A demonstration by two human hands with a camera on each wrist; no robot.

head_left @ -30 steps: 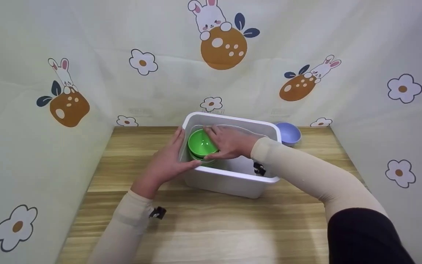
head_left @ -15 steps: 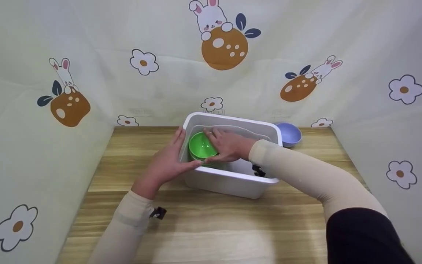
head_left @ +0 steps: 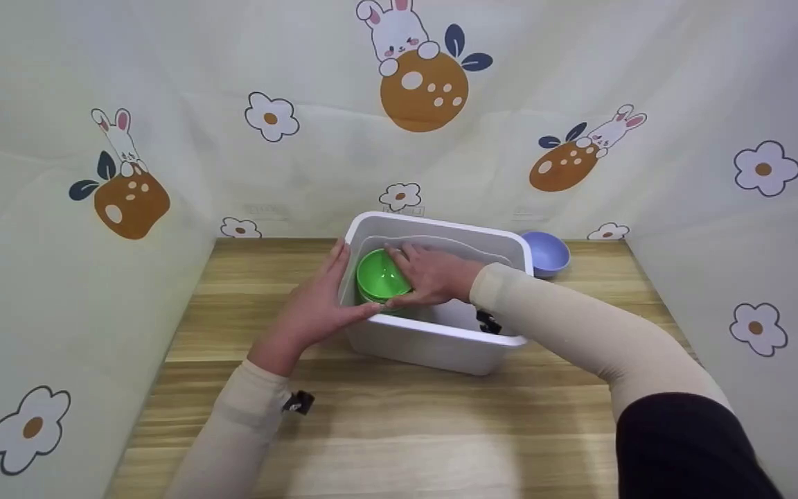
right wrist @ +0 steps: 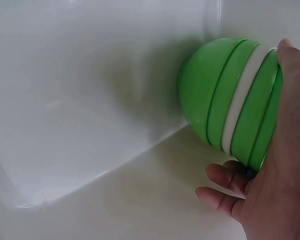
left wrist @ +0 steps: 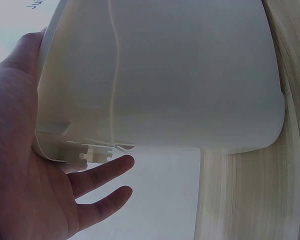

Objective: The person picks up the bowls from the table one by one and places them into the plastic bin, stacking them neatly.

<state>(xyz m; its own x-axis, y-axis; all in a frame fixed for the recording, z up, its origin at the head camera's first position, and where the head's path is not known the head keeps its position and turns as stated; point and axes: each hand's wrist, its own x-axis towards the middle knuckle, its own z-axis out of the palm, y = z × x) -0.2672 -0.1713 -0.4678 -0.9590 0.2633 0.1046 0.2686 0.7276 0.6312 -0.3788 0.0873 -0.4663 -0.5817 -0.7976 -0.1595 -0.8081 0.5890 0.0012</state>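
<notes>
A white plastic bin [head_left: 433,326] stands on the wooden table. Fingers straight, my left hand [head_left: 309,305] spans its left front corner, thumb along the front rim and fingers at the left side. In the left wrist view two fingers [left wrist: 105,202] stick out beyond the bin's wall. Inside the bin, my right hand [head_left: 433,274] holds a stack of nested bowls [head_left: 378,274] by its rims at the left end. The right wrist view shows the stack as several green bowls with a white bowl [right wrist: 245,95] among them, tilted, its rounded base near the bin's floor.
A blue-purple bowl [head_left: 546,254] sits on the table [head_left: 399,430] just behind the bin's right end. Patterned cloth walls [head_left: 330,159] enclose the table at the back and both sides.
The right hand and the bowl stack have sunk slightly lower in the bin, mostly in the first half second. The left hand and the bin have stayed put.
</notes>
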